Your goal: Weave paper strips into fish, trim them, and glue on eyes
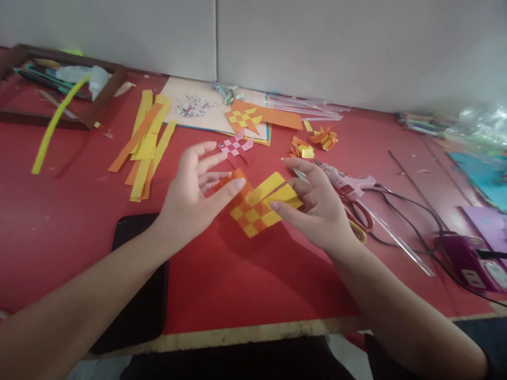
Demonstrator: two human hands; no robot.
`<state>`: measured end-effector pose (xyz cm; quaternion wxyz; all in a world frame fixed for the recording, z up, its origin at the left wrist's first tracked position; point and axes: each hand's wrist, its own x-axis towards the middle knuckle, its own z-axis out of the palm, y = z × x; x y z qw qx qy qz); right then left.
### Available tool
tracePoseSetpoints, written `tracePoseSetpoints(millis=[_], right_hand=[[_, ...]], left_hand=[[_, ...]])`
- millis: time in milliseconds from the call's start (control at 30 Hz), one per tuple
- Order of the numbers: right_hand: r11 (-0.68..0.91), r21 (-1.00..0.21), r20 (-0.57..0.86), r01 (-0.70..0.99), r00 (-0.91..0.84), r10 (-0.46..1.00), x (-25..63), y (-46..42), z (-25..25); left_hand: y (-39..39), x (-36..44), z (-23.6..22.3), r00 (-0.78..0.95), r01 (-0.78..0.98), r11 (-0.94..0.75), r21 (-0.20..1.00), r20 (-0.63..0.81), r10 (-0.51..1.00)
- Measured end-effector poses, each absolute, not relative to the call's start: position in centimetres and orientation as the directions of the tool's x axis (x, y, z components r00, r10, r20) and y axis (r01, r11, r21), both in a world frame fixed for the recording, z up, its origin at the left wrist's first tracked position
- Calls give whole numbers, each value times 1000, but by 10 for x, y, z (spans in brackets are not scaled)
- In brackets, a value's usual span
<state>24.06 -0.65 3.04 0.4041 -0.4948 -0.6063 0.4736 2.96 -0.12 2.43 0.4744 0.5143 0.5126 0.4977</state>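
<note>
1. Pinching the woven piece [252,217] at its right side, the right hand [320,211] has its thumb on the front face by the yellow strips [271,187] and its fingers bent behind them.
2. The left hand [193,195] is spread, its thumb tip lying over the orange strips [238,173] at the piece's other side; I cannot tell whether it presses on them or merely touches.
3. Take the pink fish [236,149] as the landmark: the woven piece is just on the near side of it, between the two hands and above the red bench [237,285], with one corner of its checkered block pointing towards the person.
4. A gap shows between the yellow strips beyond the checks, so it seems worth closing gently — draw one strip at a time, and only until its edge meets its neighbour.
5. For that, the left hand would do best to steady the block flat, thumb in front and fingers behind; pulling against an unsupported block could skew the squares.
6. Pull along each strip's own line, not sideways — thin paper probably creases readily.
7. Check the squares after each tug: even checks suggest even tension.
8. Left of the pink fish lie spare paper strips [147,145]; to its right, a glue gun [348,183] and, nearer the person, scissors [358,232].
</note>
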Motion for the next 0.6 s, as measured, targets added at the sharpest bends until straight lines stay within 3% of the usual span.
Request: tracePoseSetpoints(millis=[167, 300, 367, 467, 533, 600], right_hand=[[26, -985, -35, 168, -351, 936, 241, -8, 31], [238, -924, 142, 299, -309, 940, 242, -9, 23], [427, -805, 326, 413, -295, 898, 242, -8, 18], [684, -488, 598, 542, -363, 714, 243, -5, 14], [761, -293, 684, 579, -429, 590, 242, -3, 15], [780, -186, 710, 598, -468, 527, 241, -1, 18]], left_hand=[[-6, 26, 27, 191, 194, -72, 978, 34, 981], [-9, 29, 27, 339, 289, -49, 956, -54, 939], [-9, 31, 25, 350, 278, -69, 958, -34, 936], [-6, 32, 20, 350, 233, -95, 968, 8, 937], [-5, 32, 16, 352, 234, -112, 966, 23, 936], [-3, 32, 14, 349, 260, -165, 951, 67, 935]])
